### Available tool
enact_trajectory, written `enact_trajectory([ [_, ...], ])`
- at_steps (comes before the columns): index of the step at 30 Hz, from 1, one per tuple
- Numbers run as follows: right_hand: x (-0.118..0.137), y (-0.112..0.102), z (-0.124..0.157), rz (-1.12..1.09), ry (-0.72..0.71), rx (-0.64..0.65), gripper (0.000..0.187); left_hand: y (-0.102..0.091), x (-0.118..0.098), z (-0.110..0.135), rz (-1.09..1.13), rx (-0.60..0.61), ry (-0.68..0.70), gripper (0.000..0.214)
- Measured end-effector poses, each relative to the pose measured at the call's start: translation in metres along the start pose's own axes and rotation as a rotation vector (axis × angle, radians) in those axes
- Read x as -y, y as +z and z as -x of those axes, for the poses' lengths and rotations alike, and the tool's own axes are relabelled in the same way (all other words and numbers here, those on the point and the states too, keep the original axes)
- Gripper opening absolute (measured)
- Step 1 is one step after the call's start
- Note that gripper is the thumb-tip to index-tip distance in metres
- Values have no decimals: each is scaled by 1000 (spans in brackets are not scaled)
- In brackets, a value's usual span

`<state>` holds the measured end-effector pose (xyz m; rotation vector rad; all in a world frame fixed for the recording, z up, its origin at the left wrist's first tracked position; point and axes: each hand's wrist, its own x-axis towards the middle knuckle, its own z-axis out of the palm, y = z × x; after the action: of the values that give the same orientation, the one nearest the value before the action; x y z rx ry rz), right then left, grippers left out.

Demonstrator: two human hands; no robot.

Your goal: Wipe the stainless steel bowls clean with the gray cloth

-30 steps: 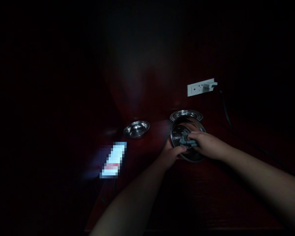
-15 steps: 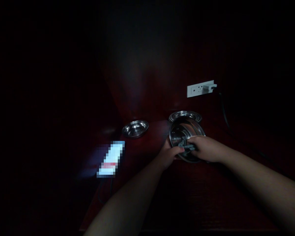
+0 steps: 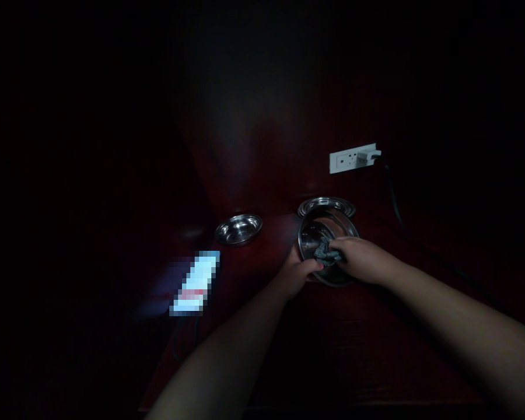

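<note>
A shiny metal bowl (image 3: 308,233) is tilted toward me, its mouth facing the camera. My left hand (image 3: 298,273) grips its lower left rim, thumb over the edge and the other fingers hidden behind. Inside the bowl, my right hand (image 3: 361,258) is closed on a bunched dark grey-green cloth (image 3: 326,255), which lies against the inner wall close to my left thumb. Right behind the bowl is a stack of shallow metal dishes (image 3: 328,202). Another shallow metal bowl (image 3: 238,230) sits upright by itself to the left.
A lit phone (image 3: 195,284), its screen blurred out, lies at the left of the dark red table (image 3: 332,361), with a thin cable below it. On the back wall is a white socket (image 3: 352,158) with a plug and black cord (image 3: 392,192) trailing down right. Surroundings are very dark.
My right hand and the cloth have shifted slightly within the bowl. The whole view has slid a little to the left; both grips stay the same.
</note>
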<state>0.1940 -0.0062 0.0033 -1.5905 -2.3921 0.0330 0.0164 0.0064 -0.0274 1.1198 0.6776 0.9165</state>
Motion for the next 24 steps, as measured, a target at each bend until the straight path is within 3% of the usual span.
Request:
enact_trajectory([
  [8,3,-2,2,-15,9,50,16,-4,4,-2,27,20,14,71],
  [18,2,1,1,-313,-43,100,15,-4,3,-2,47,-11,2,71],
  [24,0,2,1,-231,-51,81,13,-3,0,-1,50,-7,-11,73],
])
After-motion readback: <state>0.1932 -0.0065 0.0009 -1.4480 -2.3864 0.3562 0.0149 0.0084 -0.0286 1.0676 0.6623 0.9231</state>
